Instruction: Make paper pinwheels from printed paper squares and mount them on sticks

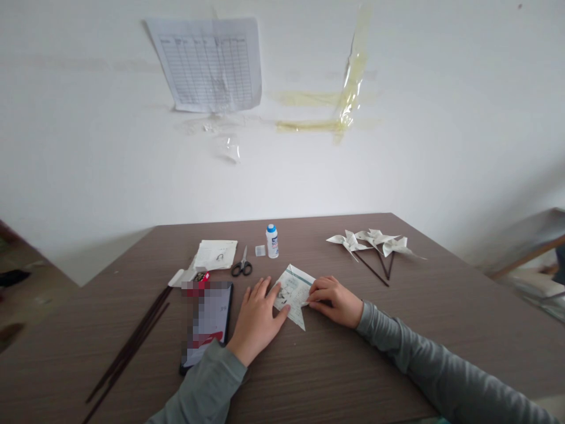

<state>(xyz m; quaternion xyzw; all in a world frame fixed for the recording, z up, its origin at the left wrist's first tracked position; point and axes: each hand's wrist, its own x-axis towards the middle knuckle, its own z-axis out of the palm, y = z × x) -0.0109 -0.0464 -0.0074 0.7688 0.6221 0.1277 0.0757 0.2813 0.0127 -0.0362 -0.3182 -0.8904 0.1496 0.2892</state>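
Observation:
A printed paper square [295,290] with cut slits lies on the table in front of me, one pointed flap sticking out toward me. My left hand [259,315] rests on its left side, fingers spread and pressing it down. At the right side, my right hand [332,299] pinches a corner of the paper between thumb and fingers. Just beyond the paper stands a white glue bottle [272,242] with a blue cap. Black-handled scissors [242,266] lie to the left of the bottle, near a small clear plastic piece [260,251].
Several paper pinwheels [375,240] on brown sticks lie at the back right. On the left are a paper stack [216,254], a small red box [202,279], a phone [209,324] and long brown sticks [132,347]. A wall with a taped sheet [212,65] rises behind the table [353,365].

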